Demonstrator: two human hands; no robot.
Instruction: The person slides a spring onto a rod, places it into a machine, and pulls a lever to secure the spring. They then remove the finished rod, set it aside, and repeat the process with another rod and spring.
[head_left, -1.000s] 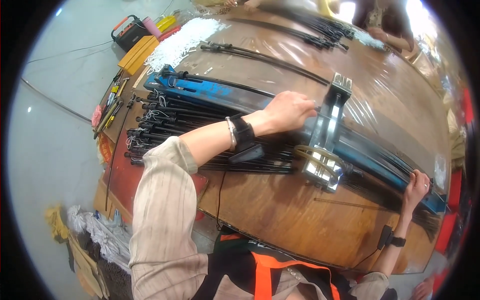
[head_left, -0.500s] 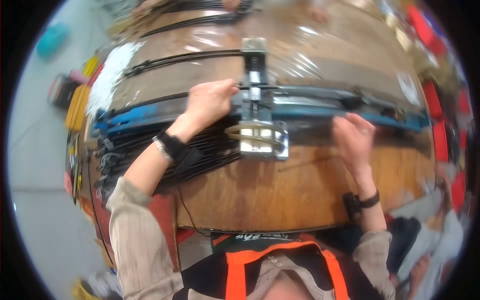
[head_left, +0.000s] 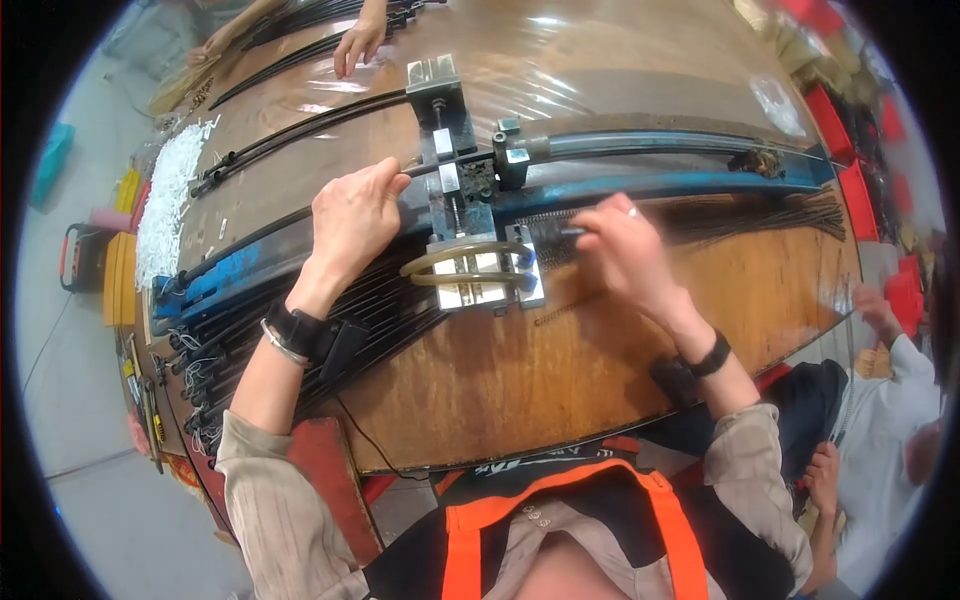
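My left hand (head_left: 355, 220) is a closed fist round a thin black rod (head_left: 285, 222), just left of a metal clamping fixture (head_left: 455, 190). The rod runs through the fixture toward a dark block (head_left: 511, 165) on a blue rail (head_left: 680, 185). My right hand (head_left: 628, 245) hovers right of the fixture, fingers pinched and slightly blurred. A short dark piece, too small to name, pokes out from its fingertips. Below the fixture sits a silver air cylinder block (head_left: 470, 293) with looped yellowish hoses (head_left: 425, 268). A thin coil spring (head_left: 560, 312) lies on the wooden table near my right hand.
Many black rods (head_left: 390, 320) lie bundled under my left forearm; thin dark rods (head_left: 770, 220) lie at right. White small pieces (head_left: 170, 205) form a pile at far left. Another person's hand (head_left: 360, 45) is across the table. At lower right sits a person in white (head_left: 885, 410).
My view has shifted, so the fixture appears farther left. My right hand has moved left toward the fixture, the dark piece now showing at its fingertips. My left hand stays closed beside the fixture.
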